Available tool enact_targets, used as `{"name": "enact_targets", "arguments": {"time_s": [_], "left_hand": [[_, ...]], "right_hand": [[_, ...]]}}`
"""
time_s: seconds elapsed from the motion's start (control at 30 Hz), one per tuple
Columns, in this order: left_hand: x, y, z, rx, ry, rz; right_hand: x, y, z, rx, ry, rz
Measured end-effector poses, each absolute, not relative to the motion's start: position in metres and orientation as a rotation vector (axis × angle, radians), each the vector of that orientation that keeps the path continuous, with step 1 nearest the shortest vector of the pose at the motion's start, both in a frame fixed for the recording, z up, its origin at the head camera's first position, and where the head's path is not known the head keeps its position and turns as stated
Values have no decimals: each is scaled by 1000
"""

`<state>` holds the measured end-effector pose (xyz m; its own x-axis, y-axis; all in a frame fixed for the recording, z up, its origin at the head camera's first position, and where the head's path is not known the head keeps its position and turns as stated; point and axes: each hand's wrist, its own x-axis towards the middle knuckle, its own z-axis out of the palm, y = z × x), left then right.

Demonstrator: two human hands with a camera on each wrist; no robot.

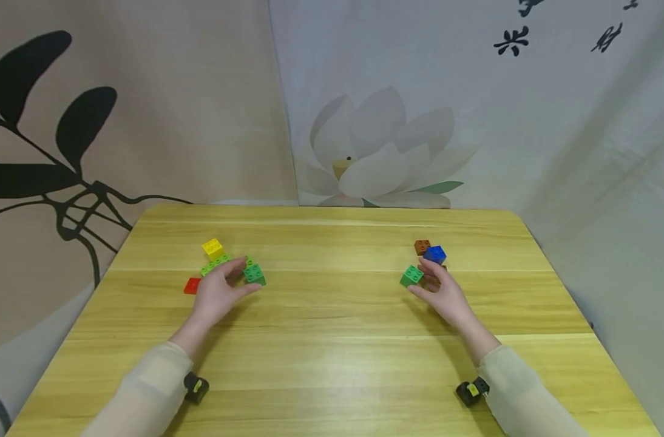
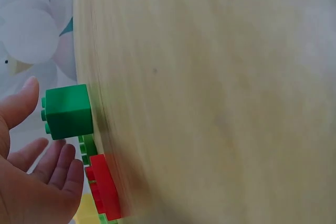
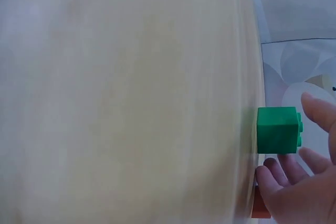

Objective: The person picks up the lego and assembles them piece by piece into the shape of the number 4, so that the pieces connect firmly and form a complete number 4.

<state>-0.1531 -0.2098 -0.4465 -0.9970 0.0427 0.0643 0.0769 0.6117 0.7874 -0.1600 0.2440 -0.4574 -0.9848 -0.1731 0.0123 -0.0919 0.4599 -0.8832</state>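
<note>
On the left of the table, a green toy building block [image 1: 254, 274] stands beside my left hand [image 1: 217, 294]. Thumb and fingers are spread on either side of the block, and the left wrist view shows the thumb [image 2: 23, 103] apart from it. To the right, another green building block [image 1: 411, 276] stands at my right hand [image 1: 443, 297]. Its thumb [image 3: 317, 111] is clear of the block's studs in the right wrist view, with relaxed, bent fingers [image 3: 286, 174] below the block. Both green blocks sit studs up.
Around the left hand lie a yellow block [image 1: 213, 248], a lime green block [image 1: 214, 266] and a red block [image 1: 191, 286]. A brown block [image 1: 422, 247] and a blue block [image 1: 435, 254] are behind the right hand. The wooden table [image 1: 332, 364] ends at a printed cloth backdrop [image 1: 365, 73].
</note>
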Motion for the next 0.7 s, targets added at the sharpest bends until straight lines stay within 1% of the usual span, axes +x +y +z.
{"name": "enact_targets", "arguments": {"time_s": [0.43, 0.7], "left_hand": [[-158, -209, -451, -108, -2814, -1292], [-161, -209, -452, -102, -2836, -1242]], "right_hand": [[-162, 243, -460, -186, 2557, -1611], [-154, 233, -438, -169, 2544, -1617]]}}
